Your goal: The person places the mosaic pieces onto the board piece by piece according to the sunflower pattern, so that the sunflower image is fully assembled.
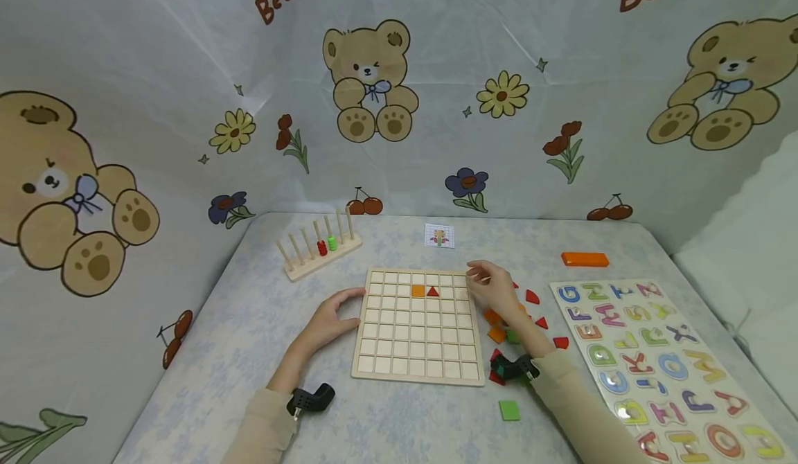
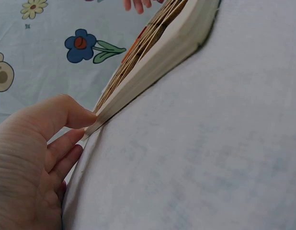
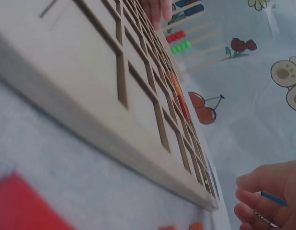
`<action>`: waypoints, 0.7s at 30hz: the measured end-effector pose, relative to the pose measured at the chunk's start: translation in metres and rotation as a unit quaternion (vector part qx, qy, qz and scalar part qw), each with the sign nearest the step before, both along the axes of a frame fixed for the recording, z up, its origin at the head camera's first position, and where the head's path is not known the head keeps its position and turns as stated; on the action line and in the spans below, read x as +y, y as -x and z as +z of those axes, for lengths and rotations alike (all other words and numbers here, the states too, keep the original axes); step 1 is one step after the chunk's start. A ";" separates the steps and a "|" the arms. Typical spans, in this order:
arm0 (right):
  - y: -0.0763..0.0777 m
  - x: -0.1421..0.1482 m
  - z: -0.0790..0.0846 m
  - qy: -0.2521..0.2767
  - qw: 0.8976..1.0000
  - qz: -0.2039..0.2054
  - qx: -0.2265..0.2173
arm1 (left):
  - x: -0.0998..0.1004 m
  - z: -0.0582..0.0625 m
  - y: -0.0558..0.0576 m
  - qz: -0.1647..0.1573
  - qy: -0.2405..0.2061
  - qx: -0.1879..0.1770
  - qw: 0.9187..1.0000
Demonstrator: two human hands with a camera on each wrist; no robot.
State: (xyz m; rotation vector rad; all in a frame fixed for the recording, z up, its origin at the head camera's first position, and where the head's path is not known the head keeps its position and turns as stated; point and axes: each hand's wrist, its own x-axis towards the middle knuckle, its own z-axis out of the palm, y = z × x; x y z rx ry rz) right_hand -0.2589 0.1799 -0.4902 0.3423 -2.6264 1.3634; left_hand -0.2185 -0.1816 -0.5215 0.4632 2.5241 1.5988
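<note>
A pale wooden board (image 1: 416, 348), smooth-rimmed and cut into recessed square cells by thin ridges, lies flat on a mottled pale blue cloth (image 1: 206, 388) between the two hands. A flat orange square tile (image 1: 418, 291) and a red triangular tile (image 1: 433, 291) occupy neighbouring cells in the second row from its far edge. The left hand (image 1: 329, 317) is spread, thumb and fingertips touching the board's left edge. The right hand (image 1: 492, 289) is beside the far right corner, fingers loosely bent. Near the right forearm lies a flat green square tile (image 1: 509, 411).
</note>
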 end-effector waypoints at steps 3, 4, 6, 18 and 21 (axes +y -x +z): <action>0.000 0.015 -0.001 -0.009 1.000 -0.016 0.013 | 0.000 0.000 0.000 -0.001 -0.002 0.002 1.000; 0.001 0.020 -0.002 -0.012 1.000 -0.023 0.017 | -0.001 -0.001 0.000 0.000 -0.003 -0.001 1.000; 0.000 0.029 -0.004 -0.020 0.999 -0.038 0.023 | -0.001 -0.001 0.001 0.000 -0.005 -0.001 1.000; -0.002 0.060 -0.011 -0.026 0.990 -0.133 -0.025 | -0.001 -0.001 0.001 0.001 -0.012 -0.010 1.000; -0.002 0.063 -0.012 -0.027 0.989 -0.137 -0.043 | -0.001 -0.001 0.001 0.000 -0.015 -0.011 1.000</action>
